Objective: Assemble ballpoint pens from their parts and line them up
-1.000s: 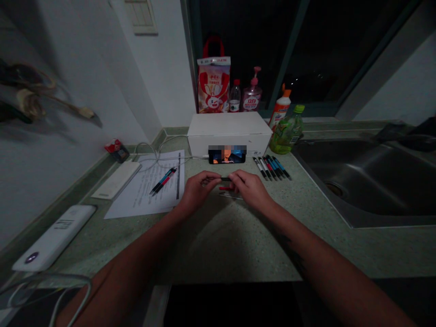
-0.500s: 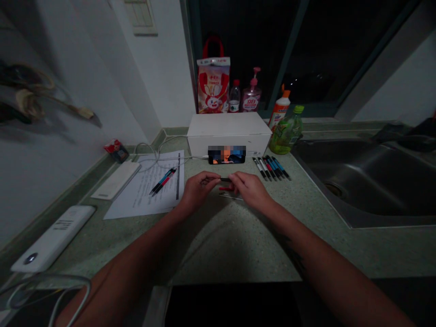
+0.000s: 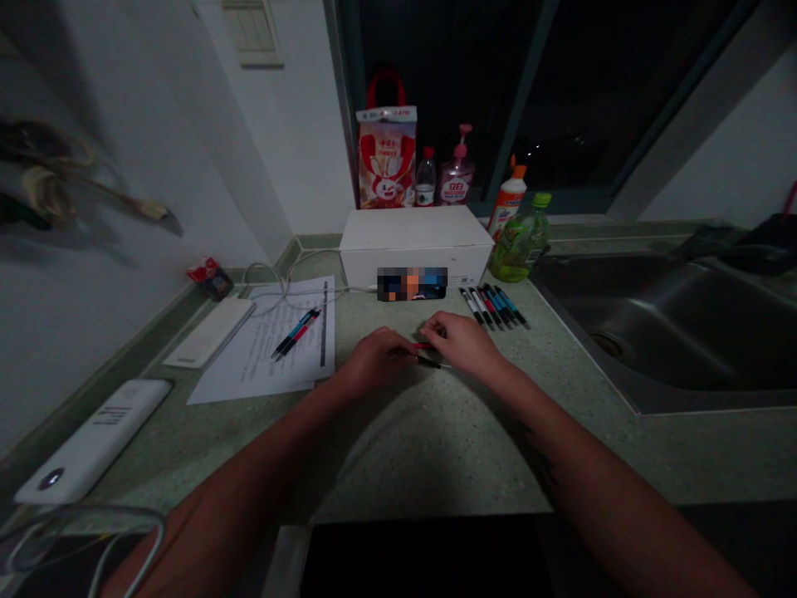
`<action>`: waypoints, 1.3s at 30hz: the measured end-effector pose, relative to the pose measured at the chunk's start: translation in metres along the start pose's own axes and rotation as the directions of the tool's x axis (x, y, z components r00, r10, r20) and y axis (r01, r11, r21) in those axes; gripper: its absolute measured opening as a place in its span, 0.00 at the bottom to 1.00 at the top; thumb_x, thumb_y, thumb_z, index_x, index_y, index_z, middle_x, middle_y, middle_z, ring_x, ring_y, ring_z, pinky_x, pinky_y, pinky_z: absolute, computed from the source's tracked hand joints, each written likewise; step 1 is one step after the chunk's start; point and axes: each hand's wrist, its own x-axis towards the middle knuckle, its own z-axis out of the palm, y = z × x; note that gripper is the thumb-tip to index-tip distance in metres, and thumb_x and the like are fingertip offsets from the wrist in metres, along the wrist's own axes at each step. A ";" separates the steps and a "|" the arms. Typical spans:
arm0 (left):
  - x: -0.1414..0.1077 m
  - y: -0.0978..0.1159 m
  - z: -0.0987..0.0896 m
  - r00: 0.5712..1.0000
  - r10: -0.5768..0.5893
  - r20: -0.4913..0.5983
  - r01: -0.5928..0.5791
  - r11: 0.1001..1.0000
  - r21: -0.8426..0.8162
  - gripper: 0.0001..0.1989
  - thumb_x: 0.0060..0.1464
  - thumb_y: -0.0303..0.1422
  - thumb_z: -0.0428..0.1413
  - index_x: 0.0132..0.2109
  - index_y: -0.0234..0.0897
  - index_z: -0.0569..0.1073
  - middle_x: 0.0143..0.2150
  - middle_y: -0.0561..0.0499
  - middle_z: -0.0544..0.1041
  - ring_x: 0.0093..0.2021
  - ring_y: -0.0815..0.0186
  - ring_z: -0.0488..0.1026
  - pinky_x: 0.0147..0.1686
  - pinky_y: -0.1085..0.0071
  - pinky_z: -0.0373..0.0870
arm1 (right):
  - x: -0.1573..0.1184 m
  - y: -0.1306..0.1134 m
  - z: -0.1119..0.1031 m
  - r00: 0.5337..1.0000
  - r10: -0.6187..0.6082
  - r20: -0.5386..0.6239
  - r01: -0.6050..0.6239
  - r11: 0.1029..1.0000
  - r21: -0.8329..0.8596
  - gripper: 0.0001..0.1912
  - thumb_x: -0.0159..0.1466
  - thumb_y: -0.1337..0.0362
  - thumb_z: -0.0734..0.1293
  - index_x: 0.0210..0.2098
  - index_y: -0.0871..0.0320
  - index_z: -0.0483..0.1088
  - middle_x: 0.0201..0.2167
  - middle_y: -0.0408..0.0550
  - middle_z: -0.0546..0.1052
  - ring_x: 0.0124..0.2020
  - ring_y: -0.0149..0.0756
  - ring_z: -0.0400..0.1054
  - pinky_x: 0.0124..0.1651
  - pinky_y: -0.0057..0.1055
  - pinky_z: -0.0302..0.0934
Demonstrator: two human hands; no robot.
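My left hand point(image 3: 381, 355) is closed, low over the counter, with a slim dark pen part point(image 3: 428, 362) sticking out to the right of its fingertips. My right hand point(image 3: 464, 339) is just to the right, thumb and fingers pinched together; whatever is between them is too small to make out. A red pen piece point(image 3: 424, 345) shows between the two hands, close to the right fingers; whether it is held or lying down I cannot tell. Beyond the right hand several pens point(image 3: 491, 307) lie in a row. Two more pens point(image 3: 296, 334) rest on a printed sheet point(image 3: 249, 365).
A phone point(image 3: 412, 284) leans against a white box point(image 3: 417, 228) behind my hands. Bottles point(image 3: 520, 241) and a red bag point(image 3: 387, 162) stand at the back. The sink point(image 3: 672, 332) is on the right. White devices point(image 3: 96, 440) and a cable point(image 3: 286, 286) lie left.
My hands have come apart. The left one has lowered slightly toward me with the dark pen part, which both hands held before. My right hand has let go of it.
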 end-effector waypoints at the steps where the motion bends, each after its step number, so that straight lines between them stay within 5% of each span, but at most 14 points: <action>1: -0.001 0.002 0.002 0.998 0.040 0.050 -0.042 0.999 0.035 0.05 0.54 0.27 0.68 0.36 0.44 0.84 0.34 0.52 0.83 0.38 0.59 0.79 0.46 0.62 0.77 | 0.000 0.000 0.000 1.000 -0.004 0.023 0.005 0.999 -0.037 0.07 0.71 0.61 0.69 0.39 0.54 0.79 0.41 0.52 0.85 0.42 0.44 0.77 0.41 0.34 0.61; 6: -0.004 0.007 0.004 0.956 0.082 0.283 -0.149 0.962 0.227 0.07 0.55 0.24 0.66 0.38 0.41 0.85 0.37 0.50 0.83 0.41 0.58 0.78 0.47 0.62 0.74 | -0.004 -0.004 -0.003 0.971 0.003 0.240 0.032 0.989 -0.145 0.06 0.68 0.66 0.69 0.36 0.54 0.80 0.38 0.49 0.85 0.38 0.41 0.76 0.37 0.33 0.58; 11: 0.002 0.000 -0.007 0.986 -0.024 0.168 -0.039 0.931 0.363 0.05 0.58 0.27 0.64 0.40 0.39 0.84 0.38 0.49 0.82 0.40 0.61 0.77 0.45 0.64 0.72 | -0.009 -0.010 -0.009 0.927 0.005 0.375 0.080 0.974 -0.211 0.05 0.65 0.67 0.70 0.36 0.53 0.80 0.39 0.49 0.84 0.37 0.40 0.75 0.36 0.33 0.56; 22: 0.005 0.006 -0.003 0.955 -0.104 0.278 -0.066 0.839 0.540 0.06 0.61 0.27 0.61 0.39 0.38 0.84 0.38 0.46 0.81 0.43 0.57 0.76 0.44 0.63 0.71 | -0.007 -0.007 -0.007 0.938 -0.047 0.344 0.131 0.966 -0.223 0.08 0.66 0.68 0.68 0.37 0.54 0.80 0.37 0.49 0.83 0.36 0.39 0.74 0.36 0.33 0.56; 31: 0.009 -0.008 -0.013 0.989 -0.106 0.106 0.034 0.849 0.527 0.05 0.61 0.26 0.62 0.42 0.38 0.83 0.40 0.47 0.80 0.45 0.58 0.76 0.46 0.64 0.72 | 0.000 0.000 -0.002 0.984 -0.102 0.143 0.129 0.972 -0.195 0.06 0.69 0.66 0.69 0.43 0.56 0.79 0.44 0.50 0.81 0.42 0.38 0.74 0.40 0.31 0.59; 39: 0.013 -0.012 0.000 0.984 0.023 0.179 -0.116 0.843 0.526 0.06 0.64 0.30 0.62 0.46 0.40 0.84 0.40 0.47 0.80 0.46 0.58 0.76 0.49 0.62 0.73 | -0.002 -0.001 0.004 0.974 -0.091 0.208 0.148 0.949 -0.279 0.14 0.74 0.58 0.69 0.55 0.55 0.79 0.54 0.53 0.78 0.51 0.43 0.76 0.46 0.32 0.64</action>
